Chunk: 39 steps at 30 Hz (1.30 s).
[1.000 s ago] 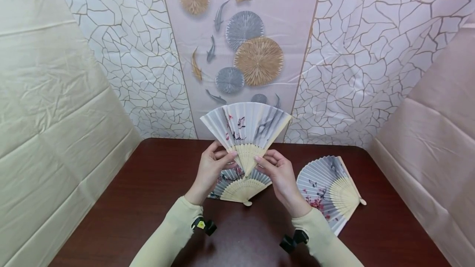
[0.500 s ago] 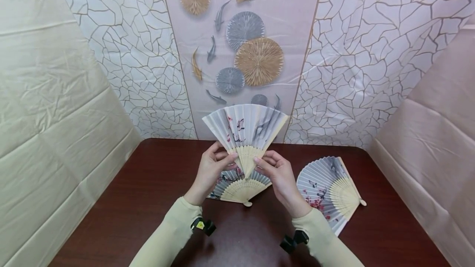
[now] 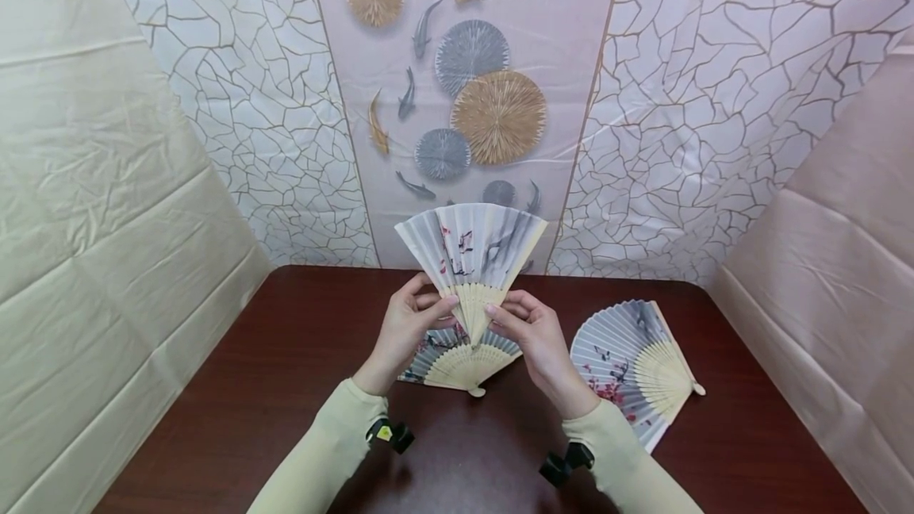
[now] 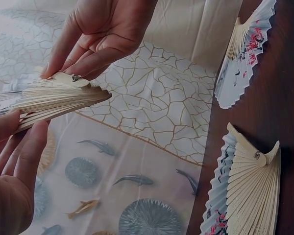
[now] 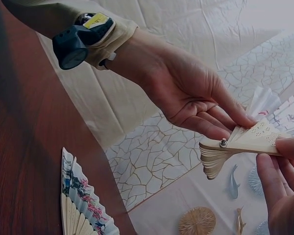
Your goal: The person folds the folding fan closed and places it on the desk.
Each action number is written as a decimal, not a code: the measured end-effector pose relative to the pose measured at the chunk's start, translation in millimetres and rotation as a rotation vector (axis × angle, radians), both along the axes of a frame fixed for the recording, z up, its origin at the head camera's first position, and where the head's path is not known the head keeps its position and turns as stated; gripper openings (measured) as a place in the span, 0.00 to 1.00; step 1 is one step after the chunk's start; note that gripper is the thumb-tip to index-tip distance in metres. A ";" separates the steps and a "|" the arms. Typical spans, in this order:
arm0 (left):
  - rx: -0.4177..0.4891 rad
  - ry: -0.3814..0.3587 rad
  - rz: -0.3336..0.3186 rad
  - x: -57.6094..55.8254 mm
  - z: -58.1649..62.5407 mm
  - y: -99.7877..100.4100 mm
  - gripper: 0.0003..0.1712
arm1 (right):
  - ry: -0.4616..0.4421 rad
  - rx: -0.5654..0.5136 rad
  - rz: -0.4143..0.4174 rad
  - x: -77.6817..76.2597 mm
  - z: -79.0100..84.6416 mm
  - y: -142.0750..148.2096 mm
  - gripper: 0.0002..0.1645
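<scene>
Between both hands, above the table, a partly spread folding fan [image 3: 477, 248] stands with its pleated white leaf upward and its pivot down. Grey strokes and red blossoms decorate the leaf. My left hand [image 3: 408, 324] pinches the left side of its pale wooden ribs between thumb and fingers. On the opposite side my right hand [image 3: 534, 331] pinches the ribs the same way. In the left wrist view the ribs [image 4: 59, 98] bunch together toward the metal pivot. Behind and below the held fan, a second spread folding fan [image 3: 464, 363] lies on the table, partly covered by it and the hands.
A third folding fan [image 3: 631, 371] lies spread at the right of the dark red wooden table [image 3: 286, 371]. Patterned cloth [image 3: 657, 141] hangs behind the table, with pale cloth [image 3: 107, 220] along the left side. Each wrist wears a small black camera [image 3: 567, 462].
The held fan has narrowed a little, its right edge drawing in most and its left edge slightly. The right fingertips have shifted slightly left; the two fans on the table have stayed put.
</scene>
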<state>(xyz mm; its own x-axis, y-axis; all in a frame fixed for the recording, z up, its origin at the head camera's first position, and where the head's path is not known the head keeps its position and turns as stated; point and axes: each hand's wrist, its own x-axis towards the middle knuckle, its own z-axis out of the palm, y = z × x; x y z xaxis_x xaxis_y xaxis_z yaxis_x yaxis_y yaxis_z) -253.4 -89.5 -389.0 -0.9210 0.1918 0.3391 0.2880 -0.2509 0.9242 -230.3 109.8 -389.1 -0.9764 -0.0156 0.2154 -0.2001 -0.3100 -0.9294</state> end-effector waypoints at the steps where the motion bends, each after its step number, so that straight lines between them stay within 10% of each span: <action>1: 0.002 -0.002 -0.003 0.3 0.1 0.0 0.21 | -0.003 -0.001 0.002 -0.2 -0.4 0.1 0.08; 39: -0.092 -0.008 -0.108 -4.5 -5.5 -1.8 0.21 | -0.004 0.065 0.083 3.5 -3.5 -0.8 0.08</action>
